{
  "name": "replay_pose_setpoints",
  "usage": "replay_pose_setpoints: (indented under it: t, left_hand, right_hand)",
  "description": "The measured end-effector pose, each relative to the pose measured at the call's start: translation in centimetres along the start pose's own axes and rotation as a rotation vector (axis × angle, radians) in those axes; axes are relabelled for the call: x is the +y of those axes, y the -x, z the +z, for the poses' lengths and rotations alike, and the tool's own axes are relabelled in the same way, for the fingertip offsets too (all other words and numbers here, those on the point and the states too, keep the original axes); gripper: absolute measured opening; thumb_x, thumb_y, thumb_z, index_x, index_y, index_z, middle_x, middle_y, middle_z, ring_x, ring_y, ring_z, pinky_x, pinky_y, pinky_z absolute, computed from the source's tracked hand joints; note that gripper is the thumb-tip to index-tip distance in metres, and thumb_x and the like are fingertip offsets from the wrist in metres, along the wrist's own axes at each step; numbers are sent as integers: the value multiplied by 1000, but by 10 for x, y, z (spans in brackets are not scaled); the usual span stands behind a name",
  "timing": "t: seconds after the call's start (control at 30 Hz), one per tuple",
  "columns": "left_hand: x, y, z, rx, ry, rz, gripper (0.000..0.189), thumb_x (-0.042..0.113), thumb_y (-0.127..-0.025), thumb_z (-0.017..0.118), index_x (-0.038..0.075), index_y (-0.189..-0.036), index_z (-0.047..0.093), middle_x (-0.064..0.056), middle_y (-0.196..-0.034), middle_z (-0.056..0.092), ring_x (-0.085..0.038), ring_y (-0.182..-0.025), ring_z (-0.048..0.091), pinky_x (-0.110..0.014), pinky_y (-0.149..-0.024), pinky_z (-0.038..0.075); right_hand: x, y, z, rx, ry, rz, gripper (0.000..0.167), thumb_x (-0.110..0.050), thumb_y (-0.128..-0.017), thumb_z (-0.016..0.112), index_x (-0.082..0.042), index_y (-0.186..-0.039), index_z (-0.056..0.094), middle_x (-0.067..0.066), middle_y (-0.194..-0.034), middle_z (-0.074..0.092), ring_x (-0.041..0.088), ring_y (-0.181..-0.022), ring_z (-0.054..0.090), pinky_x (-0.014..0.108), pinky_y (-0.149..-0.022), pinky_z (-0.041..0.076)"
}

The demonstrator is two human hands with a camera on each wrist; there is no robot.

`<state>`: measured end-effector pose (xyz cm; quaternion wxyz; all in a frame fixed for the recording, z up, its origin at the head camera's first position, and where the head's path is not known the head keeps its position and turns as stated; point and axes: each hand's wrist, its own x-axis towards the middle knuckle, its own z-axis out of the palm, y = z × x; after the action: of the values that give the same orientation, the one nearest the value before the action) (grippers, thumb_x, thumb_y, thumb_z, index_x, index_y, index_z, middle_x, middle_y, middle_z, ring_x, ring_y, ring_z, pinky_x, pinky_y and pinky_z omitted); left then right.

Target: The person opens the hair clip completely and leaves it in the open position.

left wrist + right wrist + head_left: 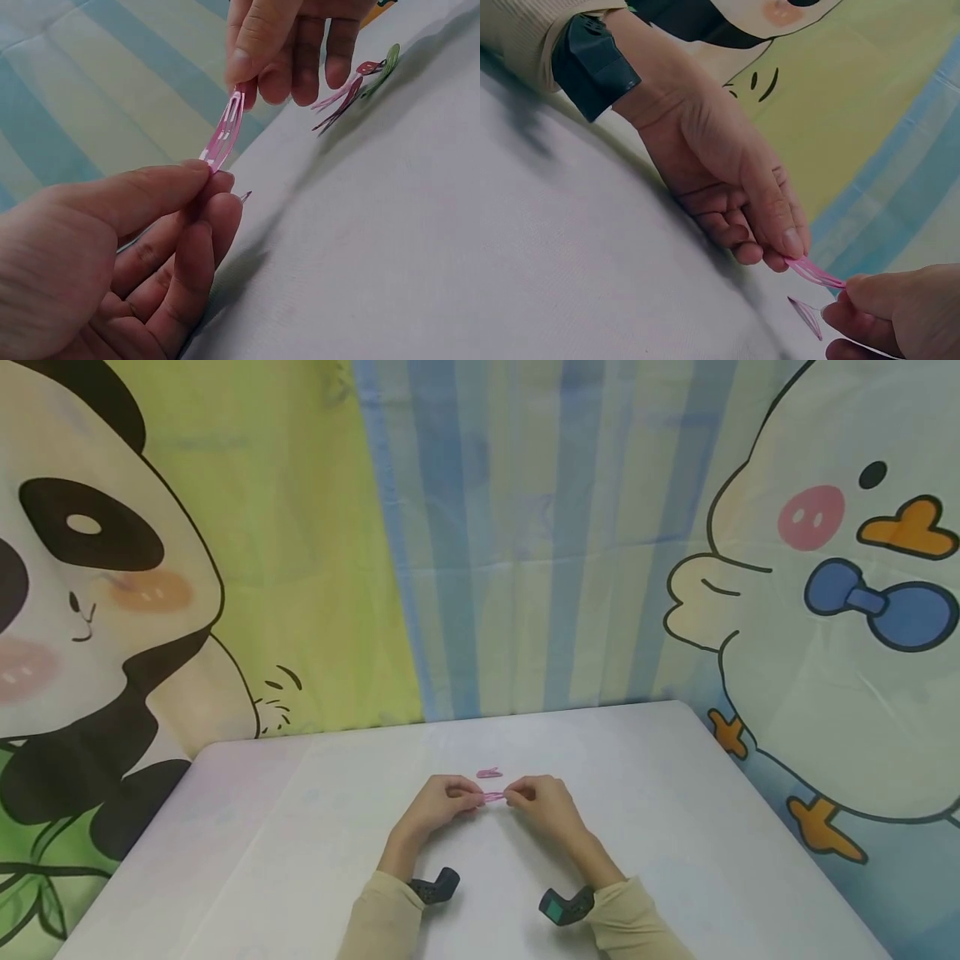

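A pink snap hair clip [226,133] is stretched between my two hands, just above the white table. My left hand [438,803] pinches one end between thumb and index finger, its other fingers curled in, as the left wrist view shows. The opposite, narrower end is pinched by the thumb and fingertips of my right hand [546,806]. Slits run along the clip, and whitish marks show on its pink surface. Beyond the hands, another pink clip [489,772] lies on the table; the right wrist view shows a clip [805,318] lying below the held one.
The left wrist view shows pinkish, dark red [346,103] and green clips [384,71] close together on the tabletop [315,877]. A curtain with a panda, stripes [517,543] and a white bird stands behind the table. Both wrists wear dark devices [437,887].
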<state>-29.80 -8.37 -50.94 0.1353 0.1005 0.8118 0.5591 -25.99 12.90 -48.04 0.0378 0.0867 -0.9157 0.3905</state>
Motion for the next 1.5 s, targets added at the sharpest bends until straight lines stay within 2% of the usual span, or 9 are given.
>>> replay_pose_setpoints:
  t: [0.17, 0.43, 0.87, 0.97, 1.13, 1.2, 1.33, 1.37, 1.5]
  left_hand:
    - [-3, 0, -2, -18, 7, 19, 23, 30, -81, 75, 13, -96, 70, -3, -85, 72, -14, -74, 66, -28, -66, 50]
    - [-6, 1, -4, -42, 27, 31, 21, 24, -82, 74, 10, -97, 70, -4, -85, 72, -13, -74, 66, -28, -67, 52]
    - [-3, 1, 1, -40, 63, 47, 16, 13, -84, 71, 5, -98, 69, -10, -85, 72, -14, -70, 64, -28, -66, 52]
    - [6, 7, 2, -36, 61, 51, 15, 9, -85, 69, 3, -98, 69, -14, -87, 71, -16, -72, 65, -29, -67, 53]
    - [5, 4, 2, -38, 45, 47, 18, 18, -85, 71, 6, -98, 69, -11, -87, 72, -15, -72, 64, -28, -67, 52]
    - [-3, -2, 2, -38, 38, 37, 20, 23, -83, 73, 9, -97, 70, -6, -84, 71, -13, -70, 63, -27, -66, 51]
    - [-4, -2, 2, -38, 25, 26, 19, 24, -82, 74, 11, -95, 71, -2, -79, 70, -12, -68, 62, -27, -64, 50]
    - [-5, -2, 2, -37, 22, 24, 18, 24, -82, 74, 11, -95, 71, -1, -78, 70, -12, -67, 62, -26, -64, 50]
    - [-6, -3, 3, -29, 5, 35, 16, 23, -82, 74, 11, -93, 71, 0, -74, 68, -12, -65, 61, -26, -61, 49]
  right_hand:
    - [-2, 1, 3, 2, 11, 5, 11, -26, -88, 68, -18, -90, 74, -5, -85, 72, 8, -78, 62, 28, -70, 49]
    - [-2, 3, 7, 10, -5, 21, 10, -25, -87, 69, -20, -92, 75, -2, -94, 74, 16, -91, 65, 40, -82, 49]
    - [0, 4, 6, 26, -51, 47, 6, -25, -85, 70, -22, -88, 75, -4, -93, 74, 16, -93, 66, 49, -88, 43]
    - [-1, 4, 6, 27, -53, 53, 6, -25, -85, 70, -22, -87, 75, -5, -92, 74, 15, -92, 67, 51, -89, 42]
    - [-1, 3, 7, 28, -62, 57, 6, -25, -85, 70, -21, -87, 75, -3, -92, 74, 15, -90, 67, 49, -89, 44]
    - [-1, 3, 8, 32, -66, 54, 6, -24, -85, 70, -20, -87, 75, -2, -91, 74, 15, -88, 67, 51, -98, 40]
    - [1, 3, 10, 47, -69, 34, 5, -19, -85, 70, -18, -87, 74, 0, -85, 74, 15, -81, 67, 54, -112, 22]
    - [2, 3, 11, 50, -65, 28, 4, -18, -85, 70, -18, -86, 74, 0, -84, 74, 13, -79, 66, 54, -114, 19]
    - [4, 3, 12, 54, -53, 11, 4, -16, -84, 71, -17, -85, 75, -1, -80, 73, 10, -74, 63, 54, -114, 18]
